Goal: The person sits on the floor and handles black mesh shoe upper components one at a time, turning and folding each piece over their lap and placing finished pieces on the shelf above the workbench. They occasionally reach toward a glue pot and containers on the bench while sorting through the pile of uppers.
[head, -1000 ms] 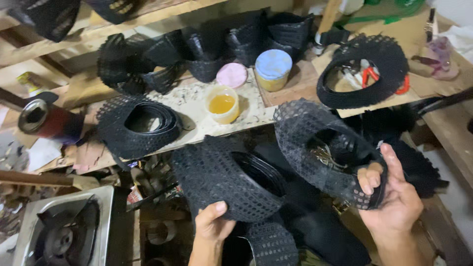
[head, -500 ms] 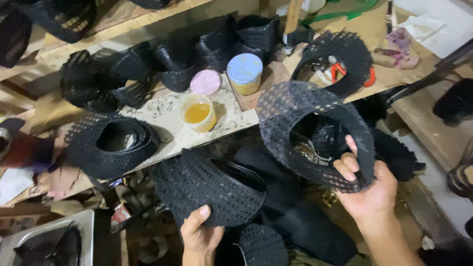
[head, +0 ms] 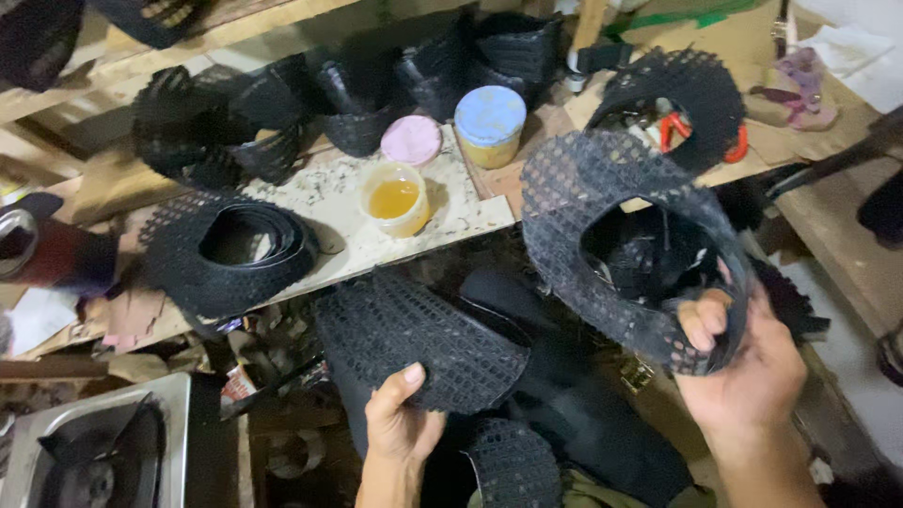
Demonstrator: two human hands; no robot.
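A black perforated ring (head: 630,254), a wide mesh band curled into a loop, is held up at the right with its opening facing the camera and tilted slightly left, its long axis running from upper left to lower right. The right hand (head: 748,372) is closed on its lower right rim, thumb inside the loop and fingers behind. Lower and to the left, a second black mesh piece (head: 414,339) lies flatter, its broad face up and its length running left to right; the left hand (head: 400,423) pinches its lower edge, thumb on top. Behind them, on the marble-topped bench (head: 320,188), stand a cup of yellow liquid (head: 395,199), a pink lid (head: 411,140) and a blue-lidded jar (head: 490,124).
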